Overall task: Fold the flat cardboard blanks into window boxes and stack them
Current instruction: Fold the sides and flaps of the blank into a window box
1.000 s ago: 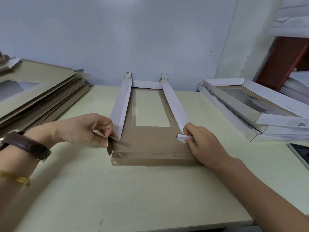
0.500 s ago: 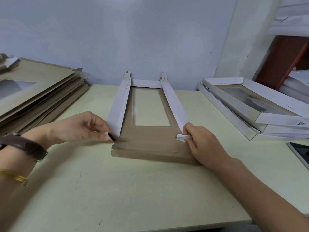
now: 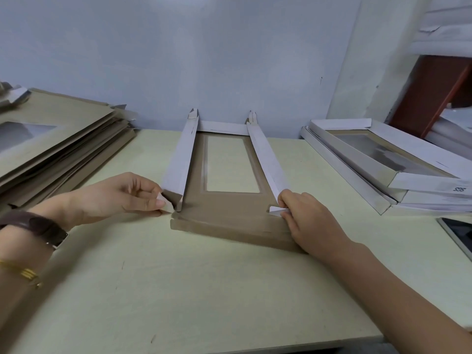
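The half-folded brown cardboard window blank (image 3: 229,213) looks light, stiff and easily creased. The left hand (image 3: 112,198) and right hand (image 3: 309,221) pinch its white corner tabs (image 3: 275,209), sensible holds.

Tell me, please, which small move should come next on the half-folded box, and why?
Probably turn both corner tabs inward, then raise the near flap over them. The side walls and far wall already stand, the near flap lies flat, and the left hand and right hand each pinch a tab.
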Demonstrator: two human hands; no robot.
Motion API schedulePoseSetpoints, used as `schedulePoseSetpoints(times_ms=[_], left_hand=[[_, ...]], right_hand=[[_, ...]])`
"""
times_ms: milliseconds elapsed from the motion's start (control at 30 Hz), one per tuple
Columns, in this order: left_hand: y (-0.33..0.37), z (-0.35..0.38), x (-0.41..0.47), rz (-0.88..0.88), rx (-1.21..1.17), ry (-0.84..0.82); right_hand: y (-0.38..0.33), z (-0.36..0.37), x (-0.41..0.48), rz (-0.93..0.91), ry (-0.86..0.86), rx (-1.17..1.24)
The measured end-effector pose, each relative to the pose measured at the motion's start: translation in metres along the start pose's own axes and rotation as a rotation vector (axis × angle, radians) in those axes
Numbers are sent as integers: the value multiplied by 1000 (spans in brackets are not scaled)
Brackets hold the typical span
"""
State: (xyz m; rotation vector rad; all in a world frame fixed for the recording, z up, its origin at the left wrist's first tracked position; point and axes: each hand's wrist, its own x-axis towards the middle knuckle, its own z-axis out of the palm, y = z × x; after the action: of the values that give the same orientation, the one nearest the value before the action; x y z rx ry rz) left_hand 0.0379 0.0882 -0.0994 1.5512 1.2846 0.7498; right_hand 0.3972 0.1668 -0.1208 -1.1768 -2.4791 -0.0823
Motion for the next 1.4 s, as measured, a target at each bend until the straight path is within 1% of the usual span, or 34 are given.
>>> schedulePoseSetpoints(times_ms=[167, 233, 400, 467, 533, 567, 667, 733, 900, 1033, 1200, 1333, 1400], left_hand=[[-3, -3, 1, -44, -97, 72], [-2, -1, 2, -46, -75, 92], [12, 21, 9, 17, 129, 177], [13, 28, 15, 34, 316, 241], [12, 37, 21, 29, 529, 353], [11, 44, 22, 37, 593, 394], [9, 62, 23, 93, 730, 463], [7, 67, 21, 127, 777, 517], [8, 70, 19, 194, 827, 508], [7, 72, 19, 195, 837, 516], [8, 70, 17, 191, 796, 508], [11, 71, 12, 158, 706, 485], [14, 69, 9, 131, 661, 449]], right_hand=[[-3, 0, -1, 4, 8, -33], [-4, 0, -2, 0, 8, -34], [-3, 0, -2, -11, 31, -6], [-3, 0, -2, -16, 40, 15], [-2, 0, -3, -23, 54, 40], [-2, 1, -2, -29, 64, 54], [-2, 1, -2, -37, 101, 75], [-1, 2, -2, -20, 126, 100], [5, 7, 0, 27, 134, 154], [8, 9, 2, 17, 133, 175], [9, 10, 3, 84, 160, 292], [7, 9, 2, 25, 163, 235], [7, 8, 2, -15, 170, 205]])
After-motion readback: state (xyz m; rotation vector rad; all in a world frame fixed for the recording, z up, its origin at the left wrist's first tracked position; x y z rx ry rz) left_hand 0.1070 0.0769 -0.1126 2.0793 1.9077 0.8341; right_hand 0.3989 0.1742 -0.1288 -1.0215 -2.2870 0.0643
